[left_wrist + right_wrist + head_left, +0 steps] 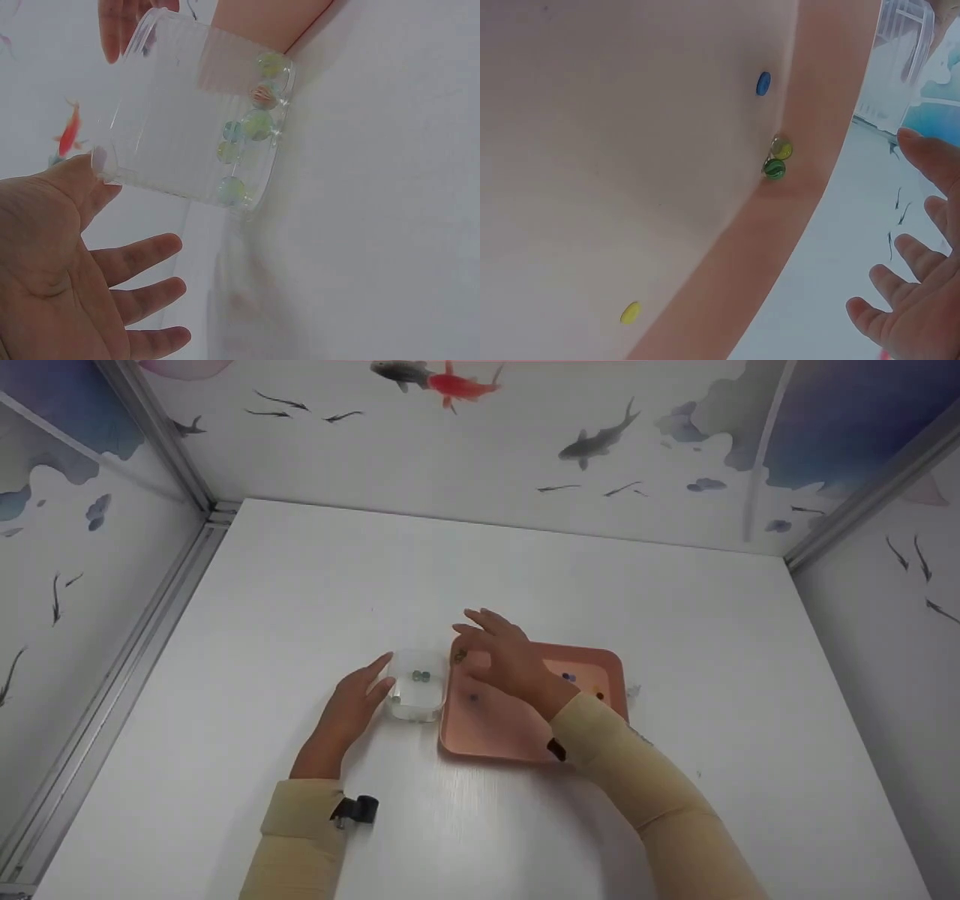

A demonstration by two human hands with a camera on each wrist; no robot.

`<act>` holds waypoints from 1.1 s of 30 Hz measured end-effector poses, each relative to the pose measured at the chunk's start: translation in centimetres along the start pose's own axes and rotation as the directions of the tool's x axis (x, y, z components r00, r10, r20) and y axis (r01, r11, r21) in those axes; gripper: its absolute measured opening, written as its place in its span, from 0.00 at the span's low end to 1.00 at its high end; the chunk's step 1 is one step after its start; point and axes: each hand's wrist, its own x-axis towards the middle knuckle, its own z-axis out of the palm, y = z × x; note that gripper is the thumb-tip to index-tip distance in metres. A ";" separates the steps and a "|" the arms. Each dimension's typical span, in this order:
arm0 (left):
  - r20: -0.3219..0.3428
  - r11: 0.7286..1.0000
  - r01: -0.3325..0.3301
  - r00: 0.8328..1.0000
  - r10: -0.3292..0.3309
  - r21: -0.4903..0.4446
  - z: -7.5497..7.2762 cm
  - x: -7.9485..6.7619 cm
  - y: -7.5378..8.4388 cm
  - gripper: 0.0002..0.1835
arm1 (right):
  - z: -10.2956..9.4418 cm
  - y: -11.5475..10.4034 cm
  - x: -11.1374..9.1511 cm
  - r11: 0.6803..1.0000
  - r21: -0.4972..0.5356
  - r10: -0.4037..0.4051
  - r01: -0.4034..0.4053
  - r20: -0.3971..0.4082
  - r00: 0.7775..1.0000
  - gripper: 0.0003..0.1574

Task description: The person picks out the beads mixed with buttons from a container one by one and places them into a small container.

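A clear plastic box stands just left of an orange tray. Several glass marbles lie on its bottom. At the box's left side is my left hand, its thumb and index finger at the wall and its other fingers spread straight in the left wrist view. My right hand hovers over the tray's left part with fingers extended, and nothing shows in its grasp. Close under those fingers, a green marble and a yellowish marble sit together in the tray's far left corner.
Inside the tray are also a blue disc and a yellow disc. Small dark and yellow pieces lie toward its right side. A small clear object rests outside the right rim. Printed panels wall the white table.
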 end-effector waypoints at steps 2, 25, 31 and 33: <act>0.001 1.000 0.006 1.000 -0.006 -0.004 0.0 0.0 0.1 0.30 | 0.0 0.2 0.0 1.000 0.009 -0.002 0.002 0.006 1.000 0.17; 0.005 0.998 0.066 0.998 -0.066 -0.009 0.1 0.1 0.1 0.29 | -0.1 1.8 0.1 0.994 0.105 0.000 -0.009 0.083 0.997 0.18; 0.001 0.998 0.062 0.998 -0.062 -0.011 0.1 -0.1 0.2 0.29 | 0.4 2.7 0.5 0.992 0.121 -0.039 0.025 0.114 0.993 0.12; -0.002 0.998 0.070 0.998 -0.070 -0.008 0.1 -0.2 0.3 0.29 | 0.4 2.8 0.4 0.994 0.108 -0.007 -0.007 0.128 0.992 0.14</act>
